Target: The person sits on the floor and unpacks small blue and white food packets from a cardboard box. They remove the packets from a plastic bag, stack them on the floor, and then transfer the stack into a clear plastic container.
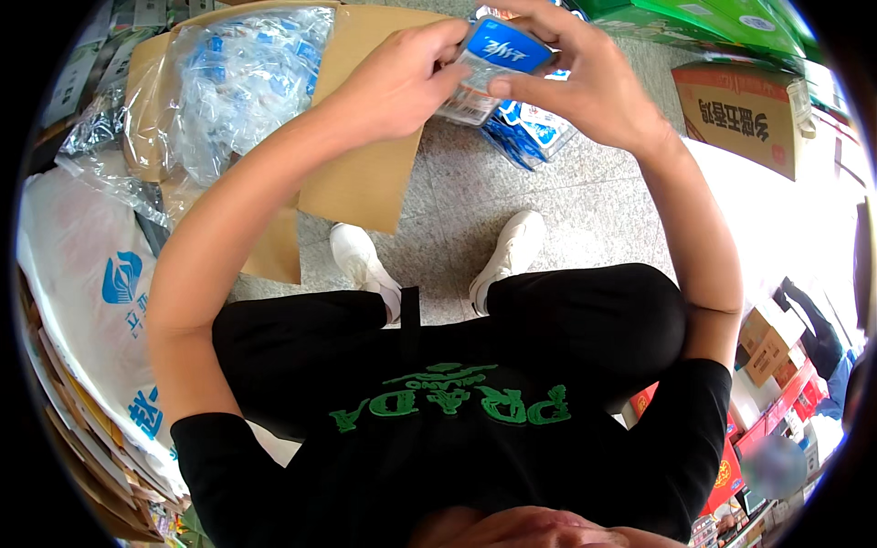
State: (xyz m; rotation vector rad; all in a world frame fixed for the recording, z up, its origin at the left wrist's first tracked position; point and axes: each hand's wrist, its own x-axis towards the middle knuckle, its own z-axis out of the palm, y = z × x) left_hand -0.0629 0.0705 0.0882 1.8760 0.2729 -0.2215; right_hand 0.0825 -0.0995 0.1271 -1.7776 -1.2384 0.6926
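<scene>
At the top of the view a flat blue-and-clear plastic package (499, 49) bearing white writing is held up between both hands. My left hand (414, 79) grips its left edge, thumb laid across the front. On the right edge sits my right hand (582, 75), its thumb on the front and its fingers behind, partly hidden. Below and behind the package, a clear container of blue-and-white packets (531, 133) stands on the floor, partly covered by the package and my right hand. To the left lies an open cardboard box (370, 157) with a clear plastic bag of blue-and-white packets (253, 82) inside.
A closed brown carton (736, 120) stands on the tiled floor (452, 185) at right, below green boxes (706, 24). A white printed sack (89, 253) and stacked cardboard (89, 452) lie at left. My white shoes (510, 250) are below the hands. A person is at far right.
</scene>
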